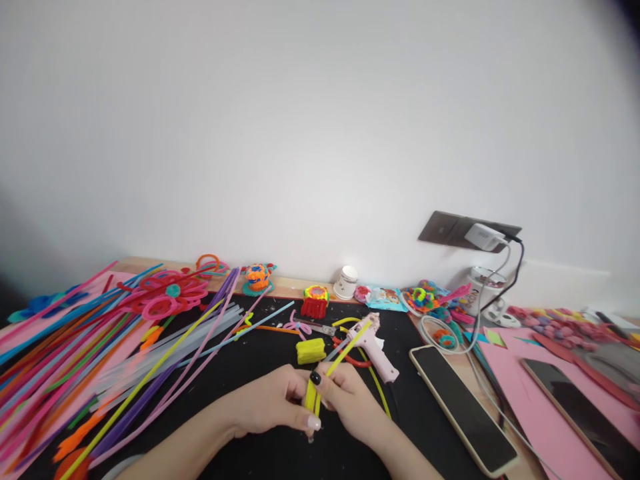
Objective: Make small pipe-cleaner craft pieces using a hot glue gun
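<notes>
Both hands meet low in the middle of the view, over a black mat [230, 443]. My left hand [277, 402] pinches the lower end of a folded yellow pipe cleaner [341, 357]. My right hand [349, 395], its thumb with a dark nail on top, holds the same folded strands from the other side. One free end of the pipe cleaner slants up and right, across a pale pink glue gun [376, 353]. Just beyond the hands lies a yellow bundle [311, 351]. Fingers hide part of the folded piece.
Many coloured pipe cleaners [135, 333] spread over the left side. Behind the mat are a red and yellow piece [315, 303] and a paper cup [345, 283]. To the right lie a phone [463, 407], a white cable [475, 367] and pink sheets [520, 380].
</notes>
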